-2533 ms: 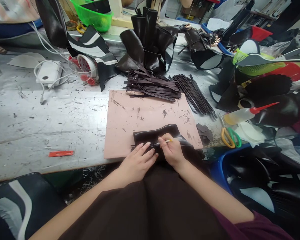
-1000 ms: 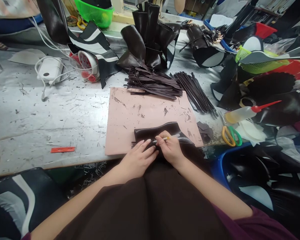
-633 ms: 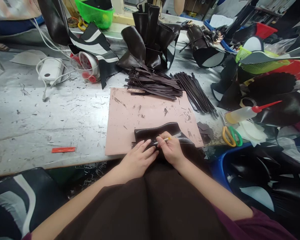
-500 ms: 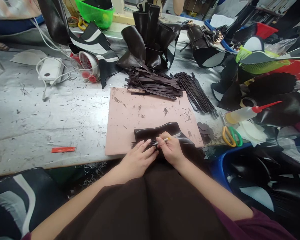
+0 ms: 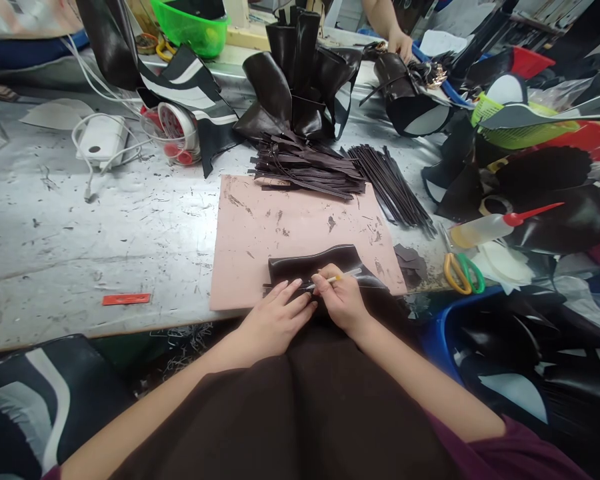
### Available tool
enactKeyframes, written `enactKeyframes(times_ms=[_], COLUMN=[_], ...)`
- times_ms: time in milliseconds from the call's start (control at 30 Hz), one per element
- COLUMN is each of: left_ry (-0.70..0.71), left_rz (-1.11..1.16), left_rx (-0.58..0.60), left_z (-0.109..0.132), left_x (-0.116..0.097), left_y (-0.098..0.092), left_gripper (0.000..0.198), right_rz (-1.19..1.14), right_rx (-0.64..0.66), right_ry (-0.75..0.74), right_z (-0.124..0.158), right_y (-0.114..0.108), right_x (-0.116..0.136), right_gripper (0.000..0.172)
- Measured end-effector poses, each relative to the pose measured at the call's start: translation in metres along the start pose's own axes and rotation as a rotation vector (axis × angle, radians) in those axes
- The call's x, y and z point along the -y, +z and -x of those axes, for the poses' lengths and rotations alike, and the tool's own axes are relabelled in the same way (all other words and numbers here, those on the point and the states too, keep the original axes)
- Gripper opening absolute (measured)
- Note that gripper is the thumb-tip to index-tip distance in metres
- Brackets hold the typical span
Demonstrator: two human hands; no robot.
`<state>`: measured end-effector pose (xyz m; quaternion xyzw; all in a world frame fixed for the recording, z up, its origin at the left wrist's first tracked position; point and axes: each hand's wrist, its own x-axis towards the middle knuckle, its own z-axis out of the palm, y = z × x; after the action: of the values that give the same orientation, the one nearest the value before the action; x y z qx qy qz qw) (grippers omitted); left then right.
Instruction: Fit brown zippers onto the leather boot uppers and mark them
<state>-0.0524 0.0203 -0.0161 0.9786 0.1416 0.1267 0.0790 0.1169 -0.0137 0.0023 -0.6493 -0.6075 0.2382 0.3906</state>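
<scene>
A dark, glossy leather piece (image 5: 314, 262) lies at the front edge of the pinkish board (image 5: 250, 230), partly hanging over it. My left hand (image 5: 279, 315) rests flat on its near edge, fingers stretched out and slightly apart. Along that edge, under the fingertips, runs a narrow dark strip (image 5: 269, 289). Closed in a writing grip, my right hand (image 5: 339, 297) holds a slim pen (image 5: 351, 273), pale with a yellow part. Its tip points left at the strip, close to my left fingers; whether it touches cannot be made out.
Dark leather strips (image 5: 310, 167) lie at the board's back, with thinner strips (image 5: 393, 183) beside them. Scissors (image 5: 464, 272) and a red-nozzled bottle (image 5: 485, 229) are at right, above a blue bin (image 5: 443, 333). A red tool (image 5: 127, 299) lies left. Another person's hand (image 5: 400, 43) touches leather pieces behind.
Another person's hand and forearm have come down at the back onto the dark leather pieces. My own hands, the pen and the leather piece show no clear movement.
</scene>
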Motion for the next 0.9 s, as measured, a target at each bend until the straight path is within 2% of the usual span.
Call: enactKeyframes(times_ms=[900], left_ry=[-0.004], left_rz=[0.017], left_rx=[0.038], left_z=[-0.001], left_x=[0.0004], left_y=[-0.0023], left_gripper=[0.041], right_rz=[0.057], right_rx=[-0.006], right_ry=[0.024], right_z=[-0.0023], right_y=[0.003], right_x=[-0.0009], right_gripper=[0.023])
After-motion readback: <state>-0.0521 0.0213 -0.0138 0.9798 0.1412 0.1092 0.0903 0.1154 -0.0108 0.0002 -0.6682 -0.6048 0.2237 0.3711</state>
